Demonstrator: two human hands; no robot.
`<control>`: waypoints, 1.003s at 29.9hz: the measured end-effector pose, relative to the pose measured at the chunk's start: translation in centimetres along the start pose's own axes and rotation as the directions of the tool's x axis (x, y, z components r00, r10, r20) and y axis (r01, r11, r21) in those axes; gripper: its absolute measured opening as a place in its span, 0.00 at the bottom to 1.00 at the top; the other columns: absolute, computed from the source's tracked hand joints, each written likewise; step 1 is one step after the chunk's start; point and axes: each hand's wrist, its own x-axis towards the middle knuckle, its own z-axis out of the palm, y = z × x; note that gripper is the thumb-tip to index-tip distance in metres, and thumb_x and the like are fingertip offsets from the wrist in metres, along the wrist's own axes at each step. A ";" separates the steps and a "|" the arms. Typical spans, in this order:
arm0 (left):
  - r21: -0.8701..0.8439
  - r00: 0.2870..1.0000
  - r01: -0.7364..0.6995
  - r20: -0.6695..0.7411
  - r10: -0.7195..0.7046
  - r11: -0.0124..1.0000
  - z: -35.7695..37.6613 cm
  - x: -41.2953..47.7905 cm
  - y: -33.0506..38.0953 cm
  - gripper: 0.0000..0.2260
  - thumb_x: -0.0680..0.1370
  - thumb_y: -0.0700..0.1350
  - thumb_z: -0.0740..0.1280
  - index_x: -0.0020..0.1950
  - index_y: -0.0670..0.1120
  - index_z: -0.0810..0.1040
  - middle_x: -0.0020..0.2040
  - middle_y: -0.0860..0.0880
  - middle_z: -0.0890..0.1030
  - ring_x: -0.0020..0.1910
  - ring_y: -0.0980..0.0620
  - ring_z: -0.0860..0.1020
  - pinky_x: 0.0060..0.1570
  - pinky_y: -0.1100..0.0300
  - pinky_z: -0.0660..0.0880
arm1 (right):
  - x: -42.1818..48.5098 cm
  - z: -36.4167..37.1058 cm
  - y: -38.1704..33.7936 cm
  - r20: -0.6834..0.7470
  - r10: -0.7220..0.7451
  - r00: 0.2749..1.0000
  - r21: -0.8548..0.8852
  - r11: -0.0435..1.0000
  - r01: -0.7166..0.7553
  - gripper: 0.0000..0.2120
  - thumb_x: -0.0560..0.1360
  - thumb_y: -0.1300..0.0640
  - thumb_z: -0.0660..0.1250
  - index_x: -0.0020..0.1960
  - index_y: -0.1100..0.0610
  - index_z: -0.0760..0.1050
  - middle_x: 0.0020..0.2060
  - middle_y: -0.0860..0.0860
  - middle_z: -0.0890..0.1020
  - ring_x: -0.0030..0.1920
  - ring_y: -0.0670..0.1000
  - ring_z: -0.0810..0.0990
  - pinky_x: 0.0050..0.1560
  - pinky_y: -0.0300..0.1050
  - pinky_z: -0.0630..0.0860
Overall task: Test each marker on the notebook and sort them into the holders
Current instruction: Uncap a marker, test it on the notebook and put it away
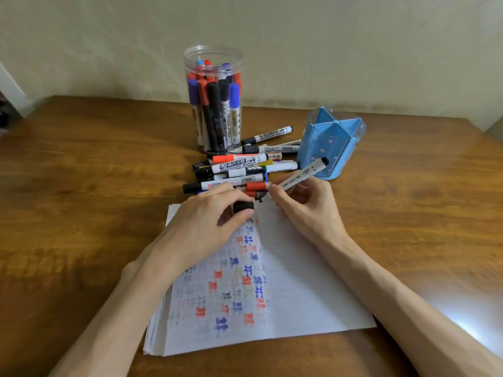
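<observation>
Marker (302,176) slants above the top edge of the notebook (299,281), the right hand (304,208) clamping its fingers (275,190) round the barrel, the left hand (206,216) pinching the black cap (243,207). Looks like the testing step; next, the tip must press lightly on bare paper.

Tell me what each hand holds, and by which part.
The left hand pinches a black cap by its sides. The right hand grips a white marker by the barrel, near its tip.
</observation>
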 end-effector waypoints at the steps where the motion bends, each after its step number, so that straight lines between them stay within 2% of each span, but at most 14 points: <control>1: 0.007 1.000 -0.003 -0.001 0.003 1.000 0.1 0.0 0.0 0.12 0.80 0.58 0.65 0.63 0.60 0.79 0.55 0.62 0.78 0.52 0.60 0.78 0.51 0.56 0.80 | 0.0 0.0 0.0 0.003 -0.010 1.000 -0.008 1.000 0.010 0.03 0.79 0.57 0.75 0.49 0.56 0.84 0.40 0.50 0.87 0.38 0.46 0.84 0.39 0.39 0.80; 10: -0.008 0.999 0.020 -0.033 -0.021 1.000 0.2 0.0 -0.2 0.11 0.81 0.56 0.68 0.62 0.58 0.81 0.55 0.62 0.79 0.55 0.62 0.77 0.51 0.65 0.77 | 0.0 0.1 0.1 0.008 -0.035 0.999 -0.035 0.999 0.035 0.04 0.79 0.57 0.75 0.50 0.58 0.84 0.40 0.49 0.87 0.39 0.47 0.85 0.40 0.39 0.81; 15: -0.025 0.999 0.019 -0.038 -0.020 0.999 0.4 0.0 -0.4 0.11 0.80 0.57 0.68 0.62 0.58 0.80 0.55 0.62 0.79 0.55 0.63 0.77 0.53 0.58 0.79 | 0.0 0.1 0.2 0.017 -0.044 0.999 -0.056 0.997 0.045 0.03 0.79 0.56 0.75 0.49 0.56 0.84 0.40 0.48 0.87 0.39 0.49 0.86 0.41 0.47 0.85; 20: -0.035 0.999 0.019 -0.044 -0.021 0.999 0.4 0.1 -0.5 0.11 0.80 0.58 0.67 0.61 0.59 0.80 0.54 0.63 0.79 0.55 0.64 0.77 0.52 0.63 0.78 | 0.0 0.1 0.6 0.047 -0.085 0.995 -0.119 0.989 0.090 0.03 0.79 0.54 0.74 0.50 0.53 0.84 0.39 0.46 0.86 0.37 0.50 0.85 0.40 0.57 0.84; 26: -0.054 0.999 0.033 -0.032 -0.034 0.998 0.4 0.2 -0.5 0.11 0.80 0.58 0.66 0.61 0.61 0.80 0.53 0.66 0.79 0.56 0.66 0.76 0.51 0.70 0.74 | 0.0 0.0 0.8 0.004 -0.094 0.996 -0.139 0.986 0.094 0.02 0.79 0.55 0.73 0.47 0.52 0.83 0.37 0.46 0.84 0.35 0.51 0.83 0.38 0.54 0.83; 30: -0.064 0.999 0.035 -0.032 -0.037 0.997 0.4 0.2 -0.4 0.10 0.80 0.57 0.67 0.61 0.60 0.80 0.52 0.68 0.77 0.57 0.69 0.75 0.50 0.73 0.71 | 0.1 0.0 0.6 -0.030 -0.076 0.997 -0.077 0.994 0.074 0.02 0.79 0.58 0.74 0.47 0.55 0.84 0.39 0.48 0.85 0.38 0.50 0.84 0.40 0.46 0.83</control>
